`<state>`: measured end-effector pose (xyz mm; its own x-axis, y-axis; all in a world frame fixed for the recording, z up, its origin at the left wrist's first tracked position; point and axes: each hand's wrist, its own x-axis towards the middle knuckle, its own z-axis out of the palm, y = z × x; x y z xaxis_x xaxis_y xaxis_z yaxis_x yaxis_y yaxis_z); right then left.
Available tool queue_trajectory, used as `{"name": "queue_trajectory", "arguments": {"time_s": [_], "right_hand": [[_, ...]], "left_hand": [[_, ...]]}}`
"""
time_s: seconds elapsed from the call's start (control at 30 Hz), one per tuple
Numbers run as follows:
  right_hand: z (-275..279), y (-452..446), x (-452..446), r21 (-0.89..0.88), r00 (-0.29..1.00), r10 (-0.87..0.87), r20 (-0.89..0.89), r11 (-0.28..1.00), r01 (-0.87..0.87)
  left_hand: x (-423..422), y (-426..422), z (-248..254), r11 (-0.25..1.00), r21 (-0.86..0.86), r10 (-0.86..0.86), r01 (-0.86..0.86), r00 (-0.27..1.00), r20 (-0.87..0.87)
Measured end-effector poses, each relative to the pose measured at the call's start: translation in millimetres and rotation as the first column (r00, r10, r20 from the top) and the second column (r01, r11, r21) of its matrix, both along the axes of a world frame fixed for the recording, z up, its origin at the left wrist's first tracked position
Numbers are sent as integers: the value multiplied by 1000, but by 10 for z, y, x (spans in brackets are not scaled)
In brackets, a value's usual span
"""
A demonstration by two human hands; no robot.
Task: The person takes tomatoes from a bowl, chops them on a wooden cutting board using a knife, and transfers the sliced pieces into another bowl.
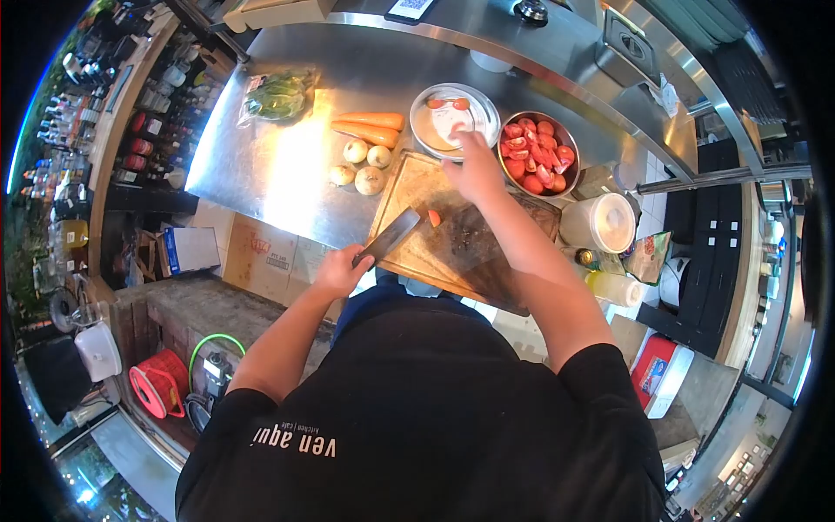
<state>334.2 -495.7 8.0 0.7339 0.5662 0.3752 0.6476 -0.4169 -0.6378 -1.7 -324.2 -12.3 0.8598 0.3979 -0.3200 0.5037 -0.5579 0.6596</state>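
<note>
In our left hand [342,271] we had the knife [393,235], our fingers closed round its handle and the blade angled over the left part of the cutting board [407,187]. Just beyond the tip, a tomato wedge [434,218] lay on the wood. We had our right hand [477,170] stretched across the board to the pale bowl [426,129], its fingers partly bent over the near rim; we could not tell how far open they were or whether they held anything. Small red pieces [448,103] sat at that bowl's far side. Just right of it, the metal bowl [571,139] held cut tomatoes [544,157]. Carrots [369,119] and onions [355,151] lay left of the board on the steel desk [339,83].
</note>
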Motion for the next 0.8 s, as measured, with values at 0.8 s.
{"name": "queue_trajectory", "arguments": {"time_s": [0.8], "right_hand": [[-518, -735, -828, -66, 977, 91, -193, 992, -106]], "left_hand": [[621, -373, 31, 988, 126, -101, 92, 993, 63]]}}
